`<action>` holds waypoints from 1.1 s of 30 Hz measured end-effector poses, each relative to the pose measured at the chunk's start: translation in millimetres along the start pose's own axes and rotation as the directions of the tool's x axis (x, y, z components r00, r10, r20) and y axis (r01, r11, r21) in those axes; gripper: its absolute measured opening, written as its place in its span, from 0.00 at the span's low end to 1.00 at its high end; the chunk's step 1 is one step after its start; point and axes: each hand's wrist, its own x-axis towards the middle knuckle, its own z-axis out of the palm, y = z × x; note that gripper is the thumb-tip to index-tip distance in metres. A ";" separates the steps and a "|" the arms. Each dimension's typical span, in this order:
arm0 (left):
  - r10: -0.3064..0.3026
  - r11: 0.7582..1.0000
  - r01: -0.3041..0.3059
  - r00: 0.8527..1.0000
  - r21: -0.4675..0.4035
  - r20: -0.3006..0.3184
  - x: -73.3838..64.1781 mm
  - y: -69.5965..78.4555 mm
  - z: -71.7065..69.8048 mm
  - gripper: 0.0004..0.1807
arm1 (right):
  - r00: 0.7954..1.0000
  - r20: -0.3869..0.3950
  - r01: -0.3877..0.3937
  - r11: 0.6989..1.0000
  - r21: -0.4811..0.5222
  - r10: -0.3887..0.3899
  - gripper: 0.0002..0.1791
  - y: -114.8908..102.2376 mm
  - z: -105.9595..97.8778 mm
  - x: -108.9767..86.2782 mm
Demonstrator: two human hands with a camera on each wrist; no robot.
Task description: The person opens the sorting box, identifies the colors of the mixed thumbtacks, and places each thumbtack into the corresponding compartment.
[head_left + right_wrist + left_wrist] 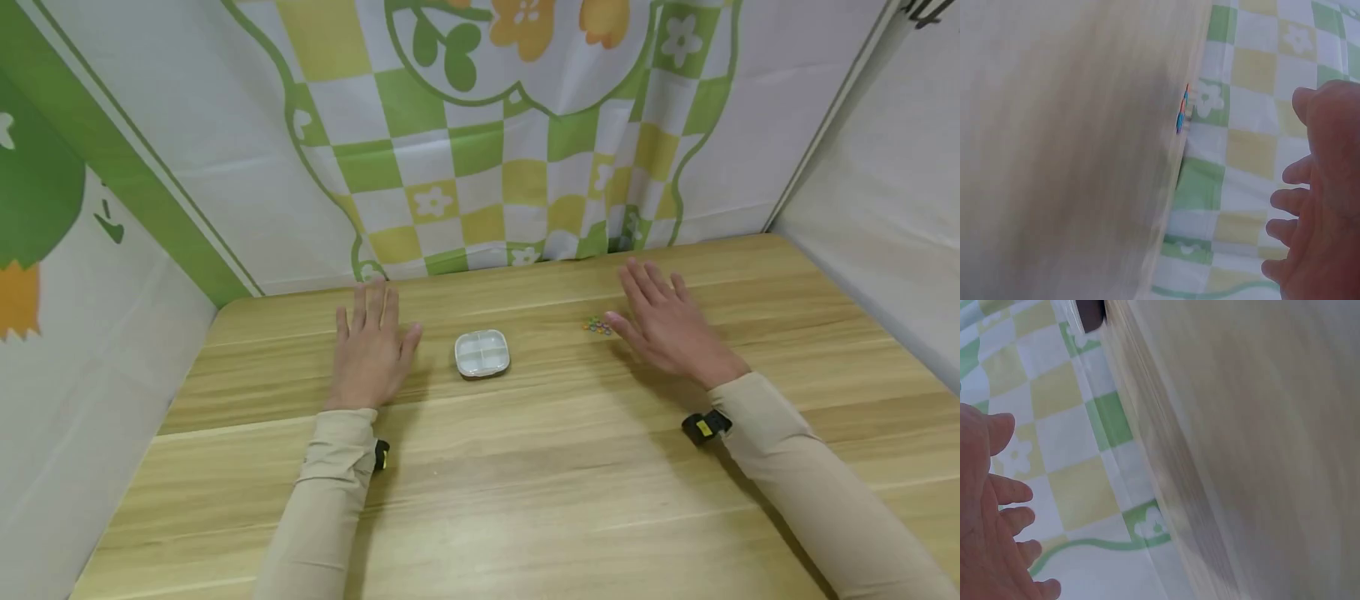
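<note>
Pieces (pixel 597 326) beside the right hand (pixel 666 327), box (pixel 482 352) nearer the left hand (pixel 369 354)

Key relation: the pieces lie just left of the right thumb's tip, well apart from the left hand. That makes the right hand plainly the nearer one. They sit as a small loose scatter on the worktop (pixel 480 492), mixed colours, spread a little wider than deep. Single shapes too small to tell.

Box: white, rounded corners, four compartments showing. Lies flat between the hands, near the left thumb, with a wider gap over to the right hand. Close to square, slightly longer left to right. From it, the pieces lie to the right and a little farther from the person. Cannot tell whether a clear lid covers it.

Left hand: fingers straight and slightly apart, aimed at the far edge; thumb out toward the box. Holds nothing.

Right hand: fingers straight, angled forward and leftward; thumb out toward the pieces. Holds nothing, and seems not to touch them.

Both palms look raised off the wood in the wrist views. Checked cloth (pixel 480 158) hangs behind the far edge.
</note>
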 end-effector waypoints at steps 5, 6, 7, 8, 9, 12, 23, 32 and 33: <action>0.044 0.999 -0.044 0.998 -0.008 0.041 0.6 10.7 4.1 0.38 | 0.999 0.011 0.032 0.999 -0.004 -0.032 0.41 -12.2 2.0 3.3; 0.053 0.999 -0.053 0.998 -0.009 0.045 0.8 13.1 5.0 0.38 | 0.999 0.007 0.041 0.999 -0.002 -0.041 0.40 -15.0 2.8 4.1; 0.062 0.998 -0.062 0.997 -0.006 0.050 0.9 15.3 5.6 0.38 | 0.999 0.001 0.051 0.999 0.002 -0.051 0.40 -18.2 3.1 5.0; 0.071 0.997 -0.071 0.996 -0.006 0.051 1.1 17.6 6.2 0.38 | 0.998 -0.002 0.061 0.998 0.004 -0.061 0.40 -21.4 3.8 5.9; 0.081 0.997 -0.080 0.995 -0.005 0.051 1.1 19.7 6.5 0.38 | 0.997 -0.007 0.071 0.997 0.010 -0.071 0.40 -24.7 4.2 6.8; 0.107 0.994 -0.106 0.993 -0.017 0.044 1.0 24.9 7.7 0.37 | 0.996 -0.006 0.092 0.995 0.027 -0.092 0.39 -33.8 5.7 10.1; 0.185 0.973 -0.166 0.977 -0.162 0.109 4.1 37.9 10.0 0.40 | 0.990 0.012 0.139 0.989 0.040 -0.139 0.40 -59.3 14.1 23.5; 0.183 0.965 -0.130 0.957 -0.230 0.225 8.2 44.4 10.3 0.44 | 0.978 0.005 0.210 0.976 0.056 -0.211 0.39 -88.2 16.1 38.9; 0.180 0.965 -0.125 0.956 -0.231 0.233 7.9 44.6 10.0 0.44 | 0.977 0.012 0.212 0.975 0.060 -0.213 0.39 -90.4 16.4 40.0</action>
